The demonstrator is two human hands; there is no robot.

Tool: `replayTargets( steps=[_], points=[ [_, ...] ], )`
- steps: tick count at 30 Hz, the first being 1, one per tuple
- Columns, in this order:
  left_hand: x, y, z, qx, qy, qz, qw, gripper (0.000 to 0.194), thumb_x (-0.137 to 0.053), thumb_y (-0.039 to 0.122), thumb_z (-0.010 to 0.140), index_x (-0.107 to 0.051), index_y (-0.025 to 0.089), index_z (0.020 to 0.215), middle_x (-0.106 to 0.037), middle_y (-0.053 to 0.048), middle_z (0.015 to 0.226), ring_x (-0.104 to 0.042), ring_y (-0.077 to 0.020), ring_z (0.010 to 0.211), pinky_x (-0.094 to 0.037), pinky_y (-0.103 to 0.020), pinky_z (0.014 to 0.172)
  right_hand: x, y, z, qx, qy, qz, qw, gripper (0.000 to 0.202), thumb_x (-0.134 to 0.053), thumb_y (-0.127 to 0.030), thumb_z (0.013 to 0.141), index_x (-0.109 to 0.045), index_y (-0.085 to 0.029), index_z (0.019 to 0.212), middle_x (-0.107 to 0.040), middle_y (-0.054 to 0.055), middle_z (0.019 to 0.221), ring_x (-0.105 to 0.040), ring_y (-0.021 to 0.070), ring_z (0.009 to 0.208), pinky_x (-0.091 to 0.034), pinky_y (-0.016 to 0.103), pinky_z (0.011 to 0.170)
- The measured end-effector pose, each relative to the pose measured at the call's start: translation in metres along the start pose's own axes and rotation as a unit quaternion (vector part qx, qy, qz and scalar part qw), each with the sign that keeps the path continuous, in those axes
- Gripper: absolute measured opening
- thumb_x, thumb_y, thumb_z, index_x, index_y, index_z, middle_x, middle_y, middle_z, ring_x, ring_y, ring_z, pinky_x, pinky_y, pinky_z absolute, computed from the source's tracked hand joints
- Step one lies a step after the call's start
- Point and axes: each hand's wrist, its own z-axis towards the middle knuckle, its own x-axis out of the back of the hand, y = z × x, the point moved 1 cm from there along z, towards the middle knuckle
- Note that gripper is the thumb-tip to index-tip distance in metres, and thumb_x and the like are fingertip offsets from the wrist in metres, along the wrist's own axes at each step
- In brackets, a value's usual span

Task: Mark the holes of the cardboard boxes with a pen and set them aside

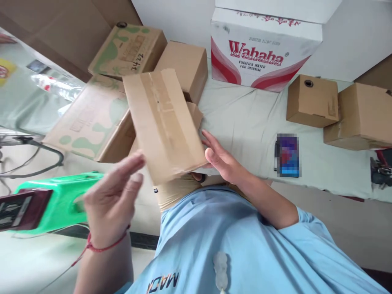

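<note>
A brown cardboard box [165, 122], with clear tape along its face, is tilted in front of my body. My right hand [219, 157] is at its lower right edge, fingers apart, the fingertips partly behind the box. My left hand [114, 194], a little blurred and with a red string at the wrist, is beside the lower left edge. Its fingers are extended with the thumb apart; whether it touches the box I cannot tell. Behind the taped box, part of a brown flap [195, 114] shows.
Green-printed boxes [131, 49] [88, 116] and a plain box [186, 67] stand behind and left. A Wahaha carton [263, 53] is at the back, a phone [288, 155] and two brown boxes [312, 102] [361, 116] right. A green stool [61, 200] stands left.
</note>
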Motion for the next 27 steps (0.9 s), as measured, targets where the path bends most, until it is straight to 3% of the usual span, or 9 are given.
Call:
replayTargets(
  steps=[3, 6, 9, 11, 13, 16, 20, 23, 27],
  points=[
    [-0.013, 0.025, -0.005, -0.059, -0.08, -0.062, 0.993, 0.045, -0.076, 0.024, 0.1, -0.078, 0.045, 0.14, -0.073, 0.001, 0.155, -0.077, -0.0343, 0.132, -0.069, -0.058, 0.108, 0.009, -0.005, -0.012, 0.008, 0.041, 0.039, 0.998, 0.09, -0.089, -0.068, 0.084, -0.057, -0.035, 0.161, -0.073, 0.004, 0.152, -0.071, 0.0338, 0.138, -0.066, 0.049, 0.109],
    [-0.036, 0.039, -0.002, -0.115, -0.192, -0.143, 0.964, 0.054, -0.074, 0.021, 0.101, -0.072, 0.042, 0.15, -0.069, -0.005, 0.159, -0.08, -0.0334, 0.129, -0.073, -0.055, 0.103, 0.035, -0.001, -0.039, 0.019, 0.135, 0.09, 0.987, 0.057, -0.089, -0.055, 0.082, -0.077, -0.029, 0.131, -0.081, 0.004, 0.139, -0.074, 0.0344, 0.136, -0.064, 0.048, 0.112],
    [-0.068, 0.04, 0.003, -0.157, -0.279, -0.187, 0.929, 0.048, -0.072, 0.022, 0.104, -0.072, 0.034, 0.151, -0.077, -0.009, 0.147, -0.079, -0.0306, 0.132, -0.071, -0.05, 0.108, 0.065, 0.011, -0.072, 0.024, 0.244, 0.125, 0.962, 0.046, -0.085, -0.054, 0.081, -0.08, -0.025, 0.117, -0.084, 0.007, 0.131, -0.077, 0.0371, 0.13, -0.067, 0.052, 0.108],
    [-0.091, 0.037, 0.006, -0.149, -0.31, -0.2, 0.917, 0.038, -0.07, 0.027, 0.106, -0.076, 0.029, 0.144, -0.079, -0.011, 0.144, -0.079, -0.0291, 0.131, -0.068, -0.049, 0.111, 0.081, 0.02, -0.092, 0.028, 0.318, 0.137, 0.938, 0.045, -0.083, -0.055, 0.081, -0.081, -0.026, 0.115, -0.086, 0.007, 0.126, -0.079, 0.0369, 0.126, -0.069, 0.053, 0.104],
    [-0.113, 0.032, 0.008, -0.102, -0.322, -0.215, 0.916, 0.032, -0.067, 0.034, 0.108, -0.08, 0.025, 0.136, -0.081, -0.012, 0.138, -0.079, -0.0288, 0.127, -0.066, -0.047, 0.112, 0.091, 0.029, -0.109, 0.033, 0.369, 0.151, 0.917, 0.046, -0.083, -0.056, 0.081, -0.081, -0.028, 0.117, -0.086, 0.005, 0.128, -0.08, 0.0352, 0.125, -0.07, 0.052, 0.102],
    [-0.139, 0.026, 0.009, 0.053, -0.327, -0.254, 0.909, 0.04, -0.064, 0.053, 0.109, -0.08, 0.021, 0.127, -0.084, -0.013, 0.123, -0.081, -0.0282, 0.113, -0.067, -0.044, 0.102, 0.094, 0.041, -0.122, 0.034, 0.382, 0.184, 0.905, 0.047, -0.079, -0.06, 0.088, -0.08, -0.03, 0.124, -0.084, 0.003, 0.135, -0.078, 0.0303, 0.131, -0.071, 0.047, 0.103],
    [-0.156, 0.018, 0.003, 0.258, -0.296, -0.376, 0.839, 0.063, -0.065, 0.076, 0.101, -0.071, 0.02, 0.129, -0.08, -0.015, 0.126, -0.079, -0.0318, 0.118, -0.069, -0.043, 0.093, 0.081, 0.058, -0.118, 0.015, 0.355, 0.19, 0.915, 0.052, -0.075, -0.068, 0.093, -0.077, -0.031, 0.13, -0.082, 0.003, 0.139, -0.078, 0.0302, 0.131, -0.073, 0.045, 0.092],
    [-0.158, 0.014, -0.002, 0.31, -0.277, -0.423, 0.805, 0.07, -0.066, 0.083, 0.097, -0.065, 0.022, 0.131, -0.076, -0.016, 0.131, -0.078, -0.0333, 0.118, -0.07, -0.047, 0.091, 0.068, 0.066, -0.109, 0.017, 0.338, 0.139, 0.93, 0.061, -0.075, -0.072, 0.093, -0.073, -0.031, 0.138, -0.079, 0.006, 0.144, -0.076, 0.0351, 0.134, -0.073, 0.049, 0.092],
    [-0.154, 0.013, -0.009, 0.303, -0.308, -0.428, 0.794, 0.073, -0.067, 0.081, 0.097, -0.059, 0.023, 0.141, -0.069, -0.018, 0.148, -0.072, -0.0357, 0.133, -0.07, -0.047, 0.094, 0.059, 0.066, -0.105, 0.043, 0.291, 0.022, 0.955, 0.069, -0.07, -0.071, 0.099, -0.06, -0.036, 0.157, -0.067, 0.006, 0.163, -0.063, 0.0346, 0.153, -0.062, 0.055, 0.118]
  ],
)
